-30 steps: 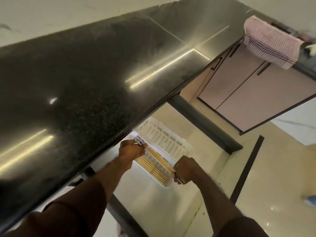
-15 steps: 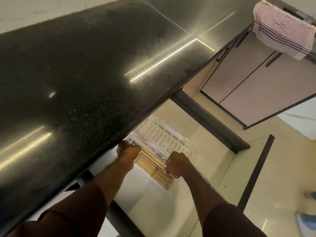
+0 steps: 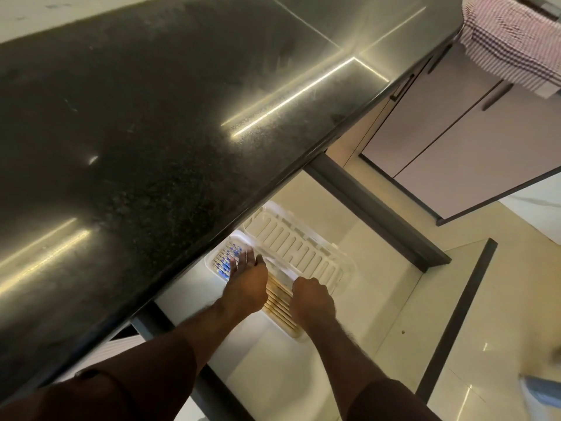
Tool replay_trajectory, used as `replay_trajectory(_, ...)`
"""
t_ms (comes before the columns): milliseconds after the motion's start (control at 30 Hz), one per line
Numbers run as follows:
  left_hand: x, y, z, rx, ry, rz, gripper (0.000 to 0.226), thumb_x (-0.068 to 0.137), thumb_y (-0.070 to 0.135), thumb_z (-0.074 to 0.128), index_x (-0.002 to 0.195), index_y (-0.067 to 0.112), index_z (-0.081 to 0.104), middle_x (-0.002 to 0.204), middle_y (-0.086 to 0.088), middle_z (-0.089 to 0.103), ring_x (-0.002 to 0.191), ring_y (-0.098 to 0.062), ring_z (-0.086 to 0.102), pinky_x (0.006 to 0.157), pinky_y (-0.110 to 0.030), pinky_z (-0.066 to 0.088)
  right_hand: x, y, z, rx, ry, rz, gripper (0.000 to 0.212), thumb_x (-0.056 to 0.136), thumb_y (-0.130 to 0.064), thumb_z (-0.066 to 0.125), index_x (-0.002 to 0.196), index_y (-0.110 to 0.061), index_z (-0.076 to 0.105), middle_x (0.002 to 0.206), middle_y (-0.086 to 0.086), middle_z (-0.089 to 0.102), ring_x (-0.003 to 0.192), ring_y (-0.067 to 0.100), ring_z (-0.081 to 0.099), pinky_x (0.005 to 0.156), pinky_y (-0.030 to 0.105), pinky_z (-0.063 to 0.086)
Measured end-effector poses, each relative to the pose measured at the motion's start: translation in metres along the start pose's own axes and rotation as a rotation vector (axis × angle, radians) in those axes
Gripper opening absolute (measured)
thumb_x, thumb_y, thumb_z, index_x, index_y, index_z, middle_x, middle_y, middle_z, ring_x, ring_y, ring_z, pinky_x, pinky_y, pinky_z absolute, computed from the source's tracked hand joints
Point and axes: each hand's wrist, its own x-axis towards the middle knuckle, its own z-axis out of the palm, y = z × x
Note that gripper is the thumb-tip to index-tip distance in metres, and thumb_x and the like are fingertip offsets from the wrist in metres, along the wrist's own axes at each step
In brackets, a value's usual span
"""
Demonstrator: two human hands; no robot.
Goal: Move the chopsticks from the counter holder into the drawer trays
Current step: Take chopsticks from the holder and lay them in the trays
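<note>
An open white drawer (image 3: 258, 354) sits below the black counter edge. In it lie two white ribbed trays. The near tray (image 3: 212, 262) holds several wooden chopsticks (image 3: 277, 300) with blue-patterned tops (image 3: 226, 256), lying side by side. My left hand (image 3: 247, 284) rests flat over these chopsticks, fingers spread toward the patterned ends. My right hand (image 3: 312, 302) is curled at the lower end of the chopsticks, beside the seam between the trays; what it grips is hidden. The far tray (image 3: 291, 241) shows bare grooves. No counter holder is in view.
The black granite counter (image 3: 151, 132) overhangs the drawer and fills the upper left. A checked towel (image 3: 513, 47) hangs over the counter edge at the top right above pale cabinet doors (image 3: 455, 147). Glossy cream floor tiles (image 3: 501, 299) lie to the right.
My left hand has opened from a closed grip and now lies flat on the chopsticks. The right hand has stayed at the chopsticks' lower end. The camera has shifted closer.
</note>
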Motion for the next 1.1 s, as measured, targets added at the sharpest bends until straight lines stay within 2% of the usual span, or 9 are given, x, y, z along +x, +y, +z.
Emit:
replay_trajectory(100, 0.001, -0.003, 0.009, 0.154, -0.004, 0.048, 0.077, 0.092, 0.015, 0.057, 0.151, 0.002, 0.010, 0.160, -0.021, 0.006, 0.147, -0.040, 0.002, 0.116, -0.053, 0.000, -0.004, 0.000, 0.007, -0.030, 0.015, -0.009, 0.028, 0.098, -0.028, 0.054, 0.121, -0.014, 0.059, 0.111, 0.003, 0.068, 0.099, 0.018, 0.069, 0.085, 0.029, 0.055)
replay_trajectory(300, -0.004, -0.002, 0.007, 0.235, -0.035, 0.065, 0.079, 0.093, 0.016, 0.055, 0.151, 0.001, 0.003, 0.161, -0.021, 0.000, 0.147, -0.038, -0.005, 0.115, -0.054, -0.001, -0.008, 0.003, 0.015, -0.115, 0.001, -0.053, 0.032, 0.100, -0.018, 0.052, 0.131, -0.013, 0.050, 0.121, 0.005, 0.065, 0.109, 0.021, 0.066, 0.094, 0.035, 0.053)
replay_trajectory(400, -0.007, 0.000, 0.005, 0.271, -0.057, 0.061, 0.079, 0.094, 0.018, 0.053, 0.151, 0.000, 0.000, 0.160, -0.022, -0.001, 0.147, -0.039, -0.005, 0.115, -0.056, -0.001, -0.009, 0.004, 0.017, -0.095, -0.028, -0.062, 0.029, 0.101, -0.014, 0.047, 0.130, -0.011, 0.050, 0.124, 0.009, 0.063, 0.112, 0.026, 0.064, 0.095, 0.039, 0.052)
replay_trajectory(567, -0.013, 0.001, 0.001, 0.308, -0.040, 0.057, 0.074, 0.096, 0.019, 0.049, 0.151, -0.001, 0.003, 0.160, -0.021, 0.004, 0.147, -0.040, -0.003, 0.115, -0.057, -0.002, -0.013, 0.005, 0.015, -0.111, 0.040, -0.115, 0.034, 0.099, -0.020, 0.053, 0.133, -0.015, 0.050, 0.125, 0.004, 0.064, 0.112, 0.020, 0.064, 0.098, 0.035, 0.050)
replay_trajectory(700, -0.019, 0.002, -0.005, 0.284, -0.033, 0.074, 0.072, 0.096, 0.019, 0.049, 0.151, 0.001, 0.006, 0.161, -0.019, 0.008, 0.148, -0.039, 0.001, 0.116, -0.056, -0.001, -0.018, 0.006, 0.003, -0.077, 0.090, -0.101, 0.033, 0.096, -0.026, 0.058, 0.127, -0.018, 0.052, 0.119, 0.002, 0.066, 0.107, 0.020, 0.067, 0.095, 0.035, 0.052)
replay_trajectory(833, -0.030, 0.010, -0.020, 0.192, 0.017, 0.117, 0.067, 0.095, 0.022, 0.050, 0.151, 0.004, 0.017, 0.158, -0.015, 0.024, 0.147, -0.037, 0.016, 0.116, -0.055, 0.007, -0.029, 0.009, -0.018, 0.007, 0.164, -0.078, 0.031, 0.093, -0.036, 0.060, 0.119, -0.020, 0.054, 0.109, 0.001, 0.066, 0.096, 0.018, 0.068, 0.086, 0.030, 0.054)
replay_trajectory(933, -0.046, 0.016, -0.033, 0.120, 0.100, 0.149, 0.064, 0.094, 0.026, 0.051, 0.149, 0.006, 0.024, 0.155, -0.012, 0.033, 0.144, -0.035, 0.026, 0.116, -0.055, 0.014, -0.042, 0.012, -0.037, 0.055, 0.240, -0.061, 0.028, 0.091, -0.037, 0.062, 0.113, -0.021, 0.056, 0.105, 0.000, 0.068, 0.091, 0.018, 0.069, 0.081, 0.030, 0.055)
replay_trajectory(1100, -0.091, 0.028, -0.062, 0.015, 0.270, 0.173, 0.062, 0.096, 0.032, 0.052, 0.149, 0.011, 0.027, 0.156, -0.008, 0.032, 0.144, -0.032, 0.029, 0.117, -0.051, 0.014, -0.077, 0.012, -0.074, 0.124, 0.360, -0.053, 0.032, 0.089, -0.037, 0.065, 0.117, -0.021, 0.059, 0.107, -0.001, 0.070, 0.092, 0.020, 0.071, 0.082, 0.035, 0.057)
